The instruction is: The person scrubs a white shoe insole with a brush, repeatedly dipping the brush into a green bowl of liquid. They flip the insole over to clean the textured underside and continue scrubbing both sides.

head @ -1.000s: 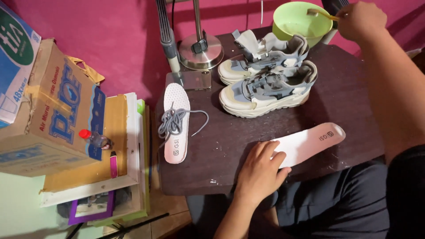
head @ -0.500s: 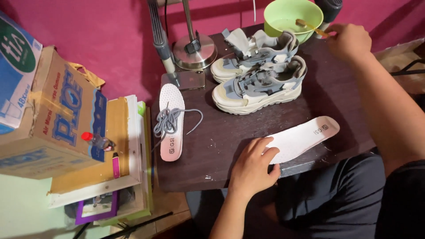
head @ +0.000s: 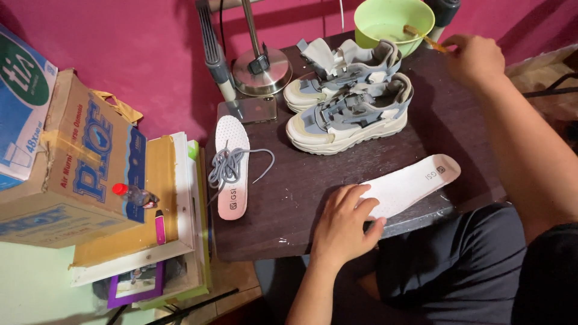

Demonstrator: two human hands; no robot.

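A: The left hand (head: 344, 225) lies flat, palm down, on the near end of a white insole (head: 408, 185); the fingers (head: 355, 195) are a little spread and press it onto the dark surface (head: 301, 198). That insole lies slantwise along the near edge, its far end sticking out to the right.

B: And the right hand (head: 475, 57)?

A: It is up at the far right corner, closed in a pinch on the thin handle of a brush (head: 424, 37). The brush head sits inside a light green bowl (head: 394, 21) at the back of the surface.

B: Where are the shoes?

A: A pair of grey and cream sneakers (head: 349, 99) stands side by side in the middle, toes pointing left, between the two hands. Their laces are out.

B: What else lies there?

A: A second white insole (head: 232, 168) lies lengthwise at the left edge, and a bundle of grey shoelaces (head: 232, 168) rests across it. Behind it stands a lamp with a round metal base (head: 262, 69). To the left, off the surface, a cardboard box (head: 72, 174) sits on a stack of flat things, with a small red-capped bottle (head: 133, 194) against its side
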